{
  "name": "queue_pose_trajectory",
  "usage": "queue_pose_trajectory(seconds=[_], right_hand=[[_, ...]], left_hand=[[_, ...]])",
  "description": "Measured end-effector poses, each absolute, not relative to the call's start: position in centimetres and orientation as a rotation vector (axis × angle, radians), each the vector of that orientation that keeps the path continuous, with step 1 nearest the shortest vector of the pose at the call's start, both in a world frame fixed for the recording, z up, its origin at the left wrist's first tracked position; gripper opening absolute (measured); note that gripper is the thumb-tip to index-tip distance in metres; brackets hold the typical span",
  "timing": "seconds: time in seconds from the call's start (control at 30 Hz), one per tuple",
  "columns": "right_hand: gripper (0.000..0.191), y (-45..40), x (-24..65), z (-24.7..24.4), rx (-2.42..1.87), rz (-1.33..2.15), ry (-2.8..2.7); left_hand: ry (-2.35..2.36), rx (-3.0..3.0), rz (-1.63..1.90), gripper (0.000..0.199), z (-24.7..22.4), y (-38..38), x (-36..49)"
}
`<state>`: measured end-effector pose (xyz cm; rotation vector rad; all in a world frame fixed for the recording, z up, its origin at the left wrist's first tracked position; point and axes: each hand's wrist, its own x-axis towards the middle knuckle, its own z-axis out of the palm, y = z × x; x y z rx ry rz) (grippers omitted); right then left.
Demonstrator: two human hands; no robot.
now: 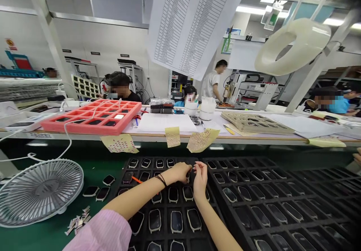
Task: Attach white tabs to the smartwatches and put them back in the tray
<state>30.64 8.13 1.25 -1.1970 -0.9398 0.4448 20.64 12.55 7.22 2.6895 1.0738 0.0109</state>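
Over one black tray (200, 244), left hand (182, 172) curled, right hand (200, 176) loosely bent; any hold, I cannot tell; three loose watches (102, 194), one fan (46, 191) at their nine o'clock.

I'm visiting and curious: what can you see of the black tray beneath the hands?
The black tray looks like matte foam, divided into rows of compartments, many holding dark-faced watches. It lies on the green tabletop, beside another black tray. An orange strip lies over its left side. The left hand and right hand are over its far half; contact is unclear.
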Motion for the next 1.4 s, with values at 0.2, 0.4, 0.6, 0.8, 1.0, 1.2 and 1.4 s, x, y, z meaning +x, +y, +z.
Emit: queue_pose_trajectory(seconds=[0.2, 0.4, 0.6, 0.8, 1.0, 1.2, 1.4], right_hand=[[0.042, 8.4, 29.9, 0.7, -1.202, 0.650, -1.026], [0.045, 7.3, 26.2, 1.9, -1.089, 0.988, -1.234], [0.041, 5.1, 23.7, 3.7, -0.953, 1.003, -1.381], [0.031, 2.8, 22.1, 5.7, -0.734, 0.647, -1.862], [0.039, 2.9, 21.0, 6.0, -0.589, 0.298, -1.986], [0.046, 3.8, 21.7, 6.3, -0.480, 0.118, -2.063], [0.054, 4.8, 21.8, 7.1, -0.369, -0.112, -2.225]], left_hand=[[1.153, 2.596, 0.371, 0.048, 7.3, 10.8, 17.4], [1.210, 2.432, 0.689, 0.046, 8.4, 6.9, 12.7], [1.226, 1.790, 1.081, 0.051, 8.6, 3.9, 7.1], [0.656, 0.530, 1.261, 0.023, 6.6, 1.6, 4.9], [0.537, 0.156, 1.297, 0.013, 6.2, 0.5, 5.4], [0.486, 0.116, 1.269, 0.015, 5.3, 0.8, 5.3], [0.467, 0.024, 1.226, 0.019, 4.7, 0.9, 5.6]])
